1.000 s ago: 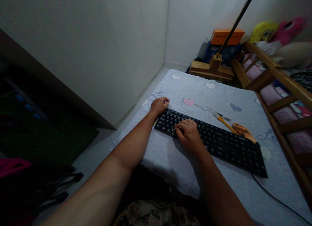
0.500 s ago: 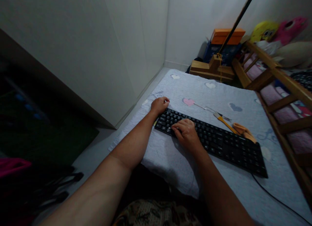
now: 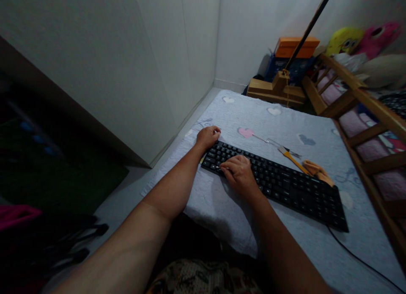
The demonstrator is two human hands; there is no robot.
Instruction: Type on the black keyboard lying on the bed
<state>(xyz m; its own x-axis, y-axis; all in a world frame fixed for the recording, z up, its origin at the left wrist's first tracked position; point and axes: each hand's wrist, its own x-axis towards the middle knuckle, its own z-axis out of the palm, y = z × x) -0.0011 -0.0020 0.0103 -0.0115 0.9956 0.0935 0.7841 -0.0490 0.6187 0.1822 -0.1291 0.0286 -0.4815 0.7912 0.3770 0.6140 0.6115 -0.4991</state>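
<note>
A black keyboard (image 3: 285, 185) lies at a slant on the cloth-covered table, its cable trailing off the right end. My left hand (image 3: 207, 136) is curled at the keyboard's far left corner and steadies it there; the undersides of the fingers are hidden. Over the left part of the keys, my right hand (image 3: 237, 171) is closed in a pinch, fingertips low near the front row. A tiny pale spot shows at those fingertips, too small to name. Behind the keyboard lie a brush with a yellow handle (image 3: 293, 158), a thin metal tool (image 3: 261, 138) and a folded orange-brown cloth (image 3: 317, 171).
A pale cloth with heart prints (image 3: 215, 209) covers the table. A white cabinet (image 3: 158, 74) stands on the left, a wooden bed rail (image 3: 364, 99) on the right. At the back are a wooden stand with a pole (image 3: 275, 89) and an orange box (image 3: 294, 47).
My right hand has shifted slightly left and toward the front edge of the keyboard, still pinched. My left hand and the keyboard have stayed in place.
</note>
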